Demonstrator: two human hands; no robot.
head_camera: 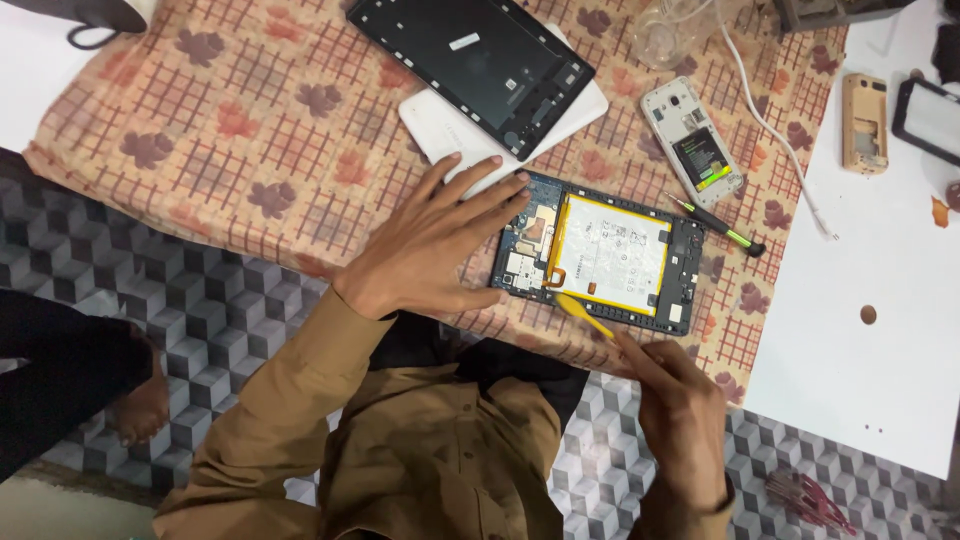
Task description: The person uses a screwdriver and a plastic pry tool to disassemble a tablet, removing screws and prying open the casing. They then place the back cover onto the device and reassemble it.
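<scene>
An opened tablet (690, 262) lies on the patterned cloth, its white and yellow battery (610, 252) and circuit boards exposed. My left hand (440, 240) rests flat with fingers spread on the tablet's left end. My right hand (680, 400) grips a yellow pry tool (585, 315), whose tip touches the tablet's near edge below the battery.
A black tablet back cover (470, 65) lies on a white panel (440, 125) behind. An opened phone (693, 140) and a green-handled screwdriver (720, 225) lie to the right. A white cable (770, 125), a tan phone frame (864, 123) and a white tabletop (880, 330) are further right.
</scene>
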